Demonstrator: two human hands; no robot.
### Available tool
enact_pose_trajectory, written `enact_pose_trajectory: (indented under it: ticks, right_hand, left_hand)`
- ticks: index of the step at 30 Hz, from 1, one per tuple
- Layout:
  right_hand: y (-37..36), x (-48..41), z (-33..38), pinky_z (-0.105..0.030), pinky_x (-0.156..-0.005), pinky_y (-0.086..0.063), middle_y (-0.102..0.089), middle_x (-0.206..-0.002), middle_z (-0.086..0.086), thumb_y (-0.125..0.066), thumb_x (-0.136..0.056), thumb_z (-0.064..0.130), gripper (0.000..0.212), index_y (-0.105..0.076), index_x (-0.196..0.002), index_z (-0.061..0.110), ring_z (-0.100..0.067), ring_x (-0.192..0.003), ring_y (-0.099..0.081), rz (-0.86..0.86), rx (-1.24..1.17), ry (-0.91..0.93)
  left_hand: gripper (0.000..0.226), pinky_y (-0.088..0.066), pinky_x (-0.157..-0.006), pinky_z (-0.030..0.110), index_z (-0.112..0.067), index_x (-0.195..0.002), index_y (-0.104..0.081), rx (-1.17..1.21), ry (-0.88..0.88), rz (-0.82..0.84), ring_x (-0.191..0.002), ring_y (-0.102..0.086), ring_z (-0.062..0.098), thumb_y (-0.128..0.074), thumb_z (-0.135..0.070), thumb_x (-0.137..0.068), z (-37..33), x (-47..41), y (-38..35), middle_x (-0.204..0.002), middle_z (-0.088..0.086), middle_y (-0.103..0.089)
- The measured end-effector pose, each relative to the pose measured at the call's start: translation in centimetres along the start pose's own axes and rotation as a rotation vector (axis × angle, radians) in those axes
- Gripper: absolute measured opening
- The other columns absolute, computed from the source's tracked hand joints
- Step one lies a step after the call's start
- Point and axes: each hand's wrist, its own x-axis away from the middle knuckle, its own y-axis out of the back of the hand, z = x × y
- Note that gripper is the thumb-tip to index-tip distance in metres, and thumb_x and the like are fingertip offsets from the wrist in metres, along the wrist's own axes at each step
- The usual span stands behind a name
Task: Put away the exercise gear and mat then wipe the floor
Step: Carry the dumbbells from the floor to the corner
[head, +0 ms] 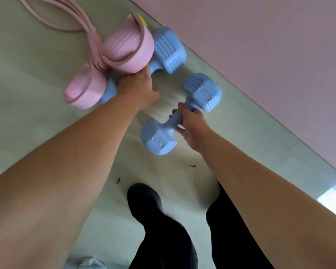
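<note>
Two light blue dumbbells are at the floor beside a pink exercise mat (270, 55). My right hand (190, 123) grips the handle of the nearer dumbbell (157, 140), marked 2KG on both ends. My left hand (138, 88) grips the handle of the farther dumbbell (169, 49); its handle and left end are mostly hidden. Against my left hand's fingers hangs a pink resistance pedal puller (122, 53) with two ribbed foot pads and long tubes running to the upper left. Whether the fingers also hold the puller I cannot tell.
The floor (27, 84) is pale green with a few dark specks near my black-clad legs and foot (144, 199). A bit of white cloth (85, 263) shows at the bottom edge. A bright patch lies at the right edge.
</note>
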Motion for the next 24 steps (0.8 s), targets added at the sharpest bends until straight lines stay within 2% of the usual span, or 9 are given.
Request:
enact_pose_trajectory:
  ticks: [3, 5, 7, 12, 15, 19, 24]
  right_hand:
    - [0.5, 0.9, -0.2, -0.044, -0.096, -0.055, -0.059, -0.09, -0.003, -0.055, -0.101, 0.023, 0.009, -0.052, -0.099, 0.015, -0.021, -0.085, -0.061, -0.036, -0.02, -0.011]
    - [1.4, 1.4, -0.7, -0.043, -0.095, -0.055, -0.058, -0.087, -0.003, -0.054, -0.101, 0.024, 0.01, -0.051, -0.096, 0.016, -0.02, -0.082, -0.06, -0.07, -0.006, -0.019]
    - [2.6, 1.9, -1.5, -0.042, -0.093, -0.054, -0.058, -0.085, -0.002, -0.054, -0.101, 0.025, 0.011, -0.05, -0.094, 0.018, -0.019, -0.077, -0.059, -0.117, 0.04, -0.03]
    - [6.6, 4.1, -3.3, -0.038, -0.081, -0.049, -0.057, -0.078, -0.002, -0.058, -0.098, 0.025, 0.01, -0.053, -0.094, 0.016, -0.019, -0.072, -0.056, -0.25, 0.145, -0.028]
    - [9.1, 7.8, -3.5, -0.029, -0.071, -0.046, -0.057, -0.081, -0.001, -0.058, -0.097, 0.026, 0.01, -0.054, -0.096, 0.017, -0.017, -0.074, -0.055, -0.286, 0.231, 0.026]
    - [10.8, 15.0, -1.1, -0.029, -0.068, -0.043, -0.053, -0.082, -0.004, -0.057, -0.098, 0.024, 0.01, -0.052, -0.097, 0.016, -0.018, -0.075, -0.05, -0.288, 0.271, 0.119]
    - [10.4, 26.0, 4.3, -0.029, -0.062, -0.041, -0.053, -0.077, -0.002, -0.056, -0.099, 0.022, 0.012, -0.051, -0.092, 0.014, -0.018, -0.069, -0.049, -0.248, 0.343, 0.223]
  left_hand:
    - [0.074, -0.04, -0.103, 0.051, -0.004, -0.149, -0.021, 0.047, 0.018, -0.03, -0.132, -0.04, 0.042, -0.055, -0.035, -0.091, 0.1, 0.0, -0.5, -0.15, 0.021, -0.035]
    - [0.054, -0.042, -0.096, 0.05, -0.001, -0.139, -0.033, 0.118, 0.019, -0.04, -0.12, -0.048, 0.046, -0.049, -0.028, -0.095, 0.1, 0.8, -1.4, -0.136, 0.027, -0.047]
    - [0.04, -0.042, -0.088, 0.047, -0.001, -0.13, -0.038, 0.206, 0.059, 0.003, -0.112, -0.052, 0.046, -0.047, -0.025, -0.098, 0.0, 2.4, -2.6, -0.125, 0.029, -0.052]
    - [0.027, -0.034, -0.072, 0.038, -0.002, -0.118, -0.043, 0.259, 0.111, 0.087, -0.106, -0.056, 0.045, -0.047, -0.022, -0.099, -0.6, 8.8, -5.2, -0.113, 0.026, -0.06]
    - [0.023, -0.042, -0.074, 0.041, -0.006, -0.111, -0.047, 0.398, 0.181, 0.079, -0.096, -0.058, 0.041, -0.047, -0.025, -0.1, -0.9, 13.6, -4.9, -0.101, 0.019, -0.062]
    - [0.02, -0.044, -0.072, 0.038, -0.01, -0.1, -0.051, 0.559, 0.261, 0.066, -0.083, -0.061, 0.032, -0.05, -0.03, -0.098, -2.6, 18.9, -0.4, -0.089, 0.011, -0.065]
    - [0.021, -0.04, -0.063, 0.034, -0.008, -0.091, -0.053, 0.693, 0.245, -0.02, -0.075, -0.061, 0.03, -0.052, -0.028, -0.096, -7.6, 24.9, 10.7, -0.081, 0.008, -0.065]
